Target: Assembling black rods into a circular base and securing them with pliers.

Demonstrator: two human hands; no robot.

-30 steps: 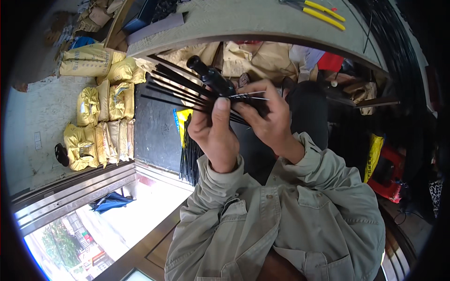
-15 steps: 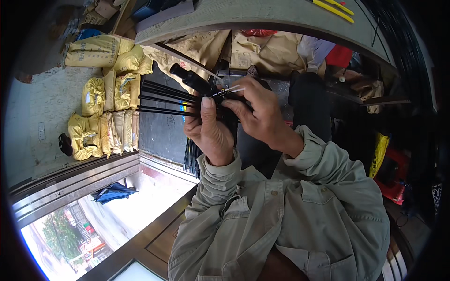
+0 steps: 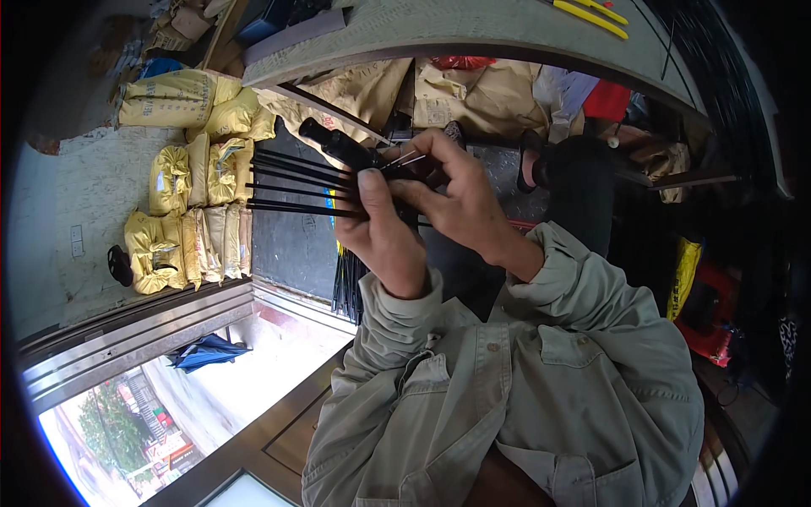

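A black umbrella frame (image 3: 304, 173), its thin ribs fanned out to the left, is held up above my lap. My left hand (image 3: 384, 232) is closed around the ribs near their gathered end, with the thumb lying on top. Beyond the thumb juts the frame's thick black handle-like end (image 3: 338, 145). Close against it, my right hand (image 3: 460, 198) pinches at the hub, where thin pale metal strips (image 3: 404, 162) stick out between the fingers. Exactly which piece the right fingertips grip is hidden.
A grey worktable (image 3: 473, 25) crosses the far side, with yellow-handled pliers (image 3: 591, 17) on it. Yellow sacks (image 3: 169, 182) are stacked at the left wall. More black rods (image 3: 346, 283) stand below my left hand. A blue umbrella (image 3: 207, 351) lies outside the doorway.
My right hand has shifted slightly left and up against the hub, and the pale strips show less. The frame has moved a little left. My right leg has shifted right, uncovering a foot.
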